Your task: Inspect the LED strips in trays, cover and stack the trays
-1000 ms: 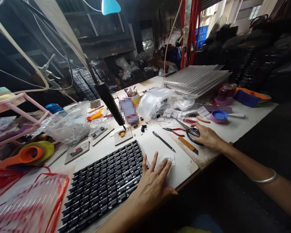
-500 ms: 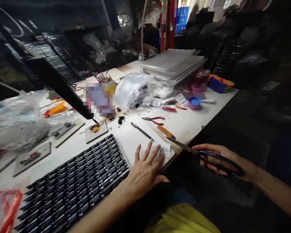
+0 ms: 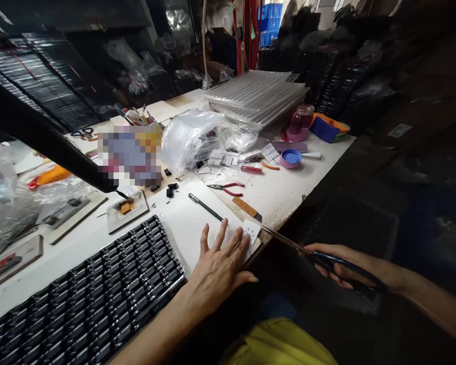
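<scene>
My left hand [image 3: 218, 268] lies spread on the white table near its front edge, fingertips touching a small paper slip [image 3: 252, 231] with handwriting. A black pen [image 3: 205, 207] lies just beyond those fingers. In my right hand [image 3: 349, 263] is a pair of scissors [image 3: 336, 264] with dark handles, gripped past the table's edge. Its blades point left and look closed, their tip by the slip's right side. An orange-brown strip with a dark end [image 3: 245, 207] lies just behind the slip. Left of my left hand is a black tray [image 3: 110, 284] filled with rows of small dark parts.
Red-handled pliers [image 3: 228, 189], a red screwdriver [image 3: 251, 169] and a blue-pink lid [image 3: 290, 158] lie farther back. Clear plastic bags [image 3: 193, 137] and stacked clear trays [image 3: 258, 94] stand behind them. A dark tool [image 3: 61, 137] slants over a small block [image 3: 128, 210] at left.
The view has shifted right, so the table things appear farther left. The scissors' tip has come closer to the paper slip, which is now turned at an angle under my left fingertips.
</scene>
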`<state>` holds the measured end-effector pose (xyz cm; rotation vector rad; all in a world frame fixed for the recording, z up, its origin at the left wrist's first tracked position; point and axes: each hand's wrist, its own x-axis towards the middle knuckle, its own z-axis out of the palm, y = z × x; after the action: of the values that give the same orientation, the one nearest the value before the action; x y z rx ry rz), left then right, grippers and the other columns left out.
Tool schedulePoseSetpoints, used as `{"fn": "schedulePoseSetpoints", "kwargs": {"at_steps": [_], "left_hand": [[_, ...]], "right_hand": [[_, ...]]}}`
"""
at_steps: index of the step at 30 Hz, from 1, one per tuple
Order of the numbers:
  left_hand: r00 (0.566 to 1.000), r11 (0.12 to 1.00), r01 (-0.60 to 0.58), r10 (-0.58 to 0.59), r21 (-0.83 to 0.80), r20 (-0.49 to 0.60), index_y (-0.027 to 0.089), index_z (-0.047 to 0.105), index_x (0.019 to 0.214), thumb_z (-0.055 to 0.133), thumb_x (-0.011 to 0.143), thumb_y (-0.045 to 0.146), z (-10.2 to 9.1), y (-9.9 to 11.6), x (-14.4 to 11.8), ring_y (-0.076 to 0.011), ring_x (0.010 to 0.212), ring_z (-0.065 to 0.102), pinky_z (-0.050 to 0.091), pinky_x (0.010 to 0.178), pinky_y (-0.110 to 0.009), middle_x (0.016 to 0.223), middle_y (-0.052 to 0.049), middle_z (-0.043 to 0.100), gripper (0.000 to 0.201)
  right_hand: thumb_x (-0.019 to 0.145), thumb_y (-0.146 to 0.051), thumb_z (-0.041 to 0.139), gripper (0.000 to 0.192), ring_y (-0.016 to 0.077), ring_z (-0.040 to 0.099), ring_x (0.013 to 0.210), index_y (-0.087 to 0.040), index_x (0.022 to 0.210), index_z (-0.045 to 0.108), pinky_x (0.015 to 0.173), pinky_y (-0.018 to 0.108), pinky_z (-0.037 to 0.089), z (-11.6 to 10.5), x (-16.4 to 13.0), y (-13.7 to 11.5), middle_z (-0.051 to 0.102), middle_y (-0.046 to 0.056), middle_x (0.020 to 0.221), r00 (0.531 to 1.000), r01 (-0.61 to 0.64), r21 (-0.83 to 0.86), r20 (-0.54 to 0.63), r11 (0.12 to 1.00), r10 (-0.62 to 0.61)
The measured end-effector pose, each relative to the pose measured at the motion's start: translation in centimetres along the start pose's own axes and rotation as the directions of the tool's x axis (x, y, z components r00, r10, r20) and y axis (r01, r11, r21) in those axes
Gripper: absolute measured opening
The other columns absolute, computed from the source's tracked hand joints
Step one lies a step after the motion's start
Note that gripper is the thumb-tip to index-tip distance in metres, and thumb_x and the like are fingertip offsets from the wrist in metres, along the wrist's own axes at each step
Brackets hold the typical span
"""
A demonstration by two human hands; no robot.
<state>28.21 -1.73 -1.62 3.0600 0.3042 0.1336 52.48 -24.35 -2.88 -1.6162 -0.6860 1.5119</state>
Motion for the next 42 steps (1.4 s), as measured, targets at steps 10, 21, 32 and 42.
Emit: {"fn": "schedulePoseSetpoints", "kwargs": {"at_steps": [10,21,32,42], "left_hand": [[0.996,0.996,0.008,-0.001,0.085,-0.084,0.025,0.048,0.134,0.042,0.081,0.068,0.4,0.2,0.1,-0.0352,0.138,0.027,0.008,0.112,-0.059,0.137,-0.009,0.052,0.068],[0.997,0.996,0.006,0.001,0.094,-0.074,0.029,0.045,0.136,0.043,0.082,0.066,0.5,-0.3,-0.1,-0.036,0.138,0.028,0.006,0.111,-0.06,0.138,-0.006,0.052,0.065],[0.997,0.994,0.0,0.007,0.107,-0.074,0.03,0.047,0.136,0.044,0.082,0.066,0.3,-0.4,0.0,-0.0377,0.136,0.03,0.008,0.11,-0.061,0.137,-0.006,0.053,0.065],[0.999,0.996,-0.014,0.018,0.092,-0.038,0.029,0.038,0.141,0.037,0.083,0.067,1.0,-0.8,-0.3,-0.0394,0.139,0.022,-0.001,0.109,-0.062,0.145,-0.005,0.044,0.07]], "right_hand": [[0.071,-0.066,0.064,0.07,0.0067,0.038,0.057,-0.023,0.124,0.049,0.05,0.02,0.036,1.2,3.0,-1.7,0.046,-0.001,0.08,0.965,0.038,-0.055,0.262,0.998,-0.022],[0.073,-0.068,0.06,0.072,0.0042,0.032,0.052,-0.02,0.123,0.046,0.046,0.019,0.032,0.8,4.4,-2.6,0.042,-0.004,0.076,0.944,0.071,-0.096,0.327,0.993,-0.036],[0.074,-0.063,0.064,0.065,0.0008,0.025,0.042,-0.019,0.119,0.05,0.037,0.017,0.022,0.9,4.9,-2.1,0.037,-0.008,0.066,0.966,0.016,-0.116,0.26,0.993,0.015],[0.076,-0.06,0.065,0.057,0.0025,0.027,0.049,-0.021,0.115,0.05,0.039,0.016,0.022,0.9,5.2,-1.5,0.038,-0.007,0.07,0.958,0.045,-0.053,0.286,0.998,-0.027]]}}
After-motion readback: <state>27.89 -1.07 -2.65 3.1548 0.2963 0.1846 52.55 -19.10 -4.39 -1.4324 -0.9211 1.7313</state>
